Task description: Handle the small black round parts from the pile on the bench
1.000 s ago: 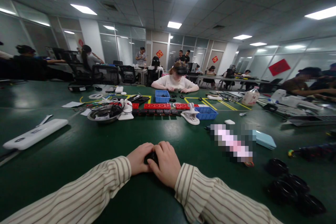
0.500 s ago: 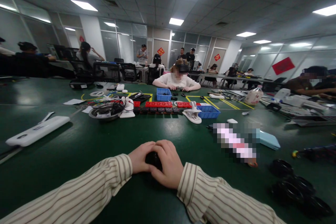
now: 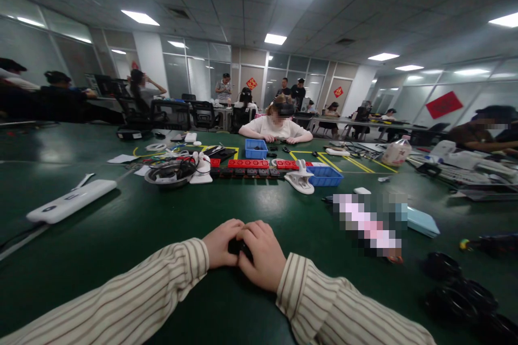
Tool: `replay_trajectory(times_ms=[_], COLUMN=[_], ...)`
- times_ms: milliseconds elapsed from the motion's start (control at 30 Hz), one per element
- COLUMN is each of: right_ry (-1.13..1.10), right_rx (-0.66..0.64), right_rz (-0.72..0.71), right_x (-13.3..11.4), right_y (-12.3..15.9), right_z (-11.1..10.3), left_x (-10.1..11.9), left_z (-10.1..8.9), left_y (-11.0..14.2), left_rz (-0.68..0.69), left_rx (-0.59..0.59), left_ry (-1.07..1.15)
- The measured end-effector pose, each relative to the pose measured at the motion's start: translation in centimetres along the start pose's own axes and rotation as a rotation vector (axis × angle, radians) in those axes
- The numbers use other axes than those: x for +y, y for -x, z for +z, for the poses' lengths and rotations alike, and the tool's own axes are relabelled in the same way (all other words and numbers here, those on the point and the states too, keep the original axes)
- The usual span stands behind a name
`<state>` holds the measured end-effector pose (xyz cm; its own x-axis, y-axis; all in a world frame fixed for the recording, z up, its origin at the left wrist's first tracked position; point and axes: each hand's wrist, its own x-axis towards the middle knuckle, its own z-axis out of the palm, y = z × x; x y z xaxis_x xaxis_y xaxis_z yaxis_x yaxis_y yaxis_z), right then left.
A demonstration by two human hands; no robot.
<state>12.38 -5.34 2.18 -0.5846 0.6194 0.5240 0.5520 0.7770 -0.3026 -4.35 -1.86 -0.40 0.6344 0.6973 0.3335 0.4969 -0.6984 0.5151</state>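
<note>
Over the green table, close in front of me, a small black object [image 3: 239, 247] sits between my two hands. Its kind cannot be made out, since fingers cover most of it. My left hand [image 3: 222, 242] is curled around its left side. From the right and above, my right hand [image 3: 263, 256] wraps over it, fingers bent and touching the left fingertips. Both hands are closed on it at table height. Several black ring-shaped pieces [image 3: 449, 302] lie to the right of my right sleeve.
A white power strip [image 3: 73, 202] lies at left. Ahead stand a metal bowl [image 3: 170, 178] of cables, a red-and-black row of blocks [image 3: 247, 164], a white clip [image 3: 300, 178] and blue bins [image 3: 324, 176]. A light-blue box [image 3: 421, 221] rests at right. Another person [image 3: 275, 124] sits opposite.
Both hands keep hold of the black object, whose visible part now looks smaller and more angular. My right fingers have shifted over it. The whole view has moved slightly.
</note>
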Motion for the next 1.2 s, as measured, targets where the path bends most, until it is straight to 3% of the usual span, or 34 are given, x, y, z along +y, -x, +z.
replay_trajectory(times_ms=[167,333,533,833,1033,1200], right_ry=[-0.124,-0.07,0.024,-0.159,-0.026,0.086], right_rx=[0.035,0.074,-0.034,-0.012,0.018,-0.032], right_rz=[-0.088,0.011,0.09,-0.06,0.097,0.181], right_x=[-0.17,-0.19,-0.08,-0.29,-0.44,-0.44], right_y=[0.12,0.15,0.06,0.17,0.09,-0.09], right_z=[-0.22,-0.21,0.07,-0.34,-0.26,-0.17], left_x=[-0.33,-0.6,-0.37,-0.36,-0.21,0.26], left_z=[0.17,0.12,-0.04,0.14,-0.16,-0.25], left_y=[0.02,-0.03,0.04,-0.03,-0.02,-0.05], left_rz=[0.008,0.007,-0.022,0.003,0.01,-0.042], left_rx=[-0.017,-0.035,-0.018,-0.042,-0.042,-0.02], left_ry=[-0.002,-0.025,-0.071,-0.073,-0.055,-0.122])
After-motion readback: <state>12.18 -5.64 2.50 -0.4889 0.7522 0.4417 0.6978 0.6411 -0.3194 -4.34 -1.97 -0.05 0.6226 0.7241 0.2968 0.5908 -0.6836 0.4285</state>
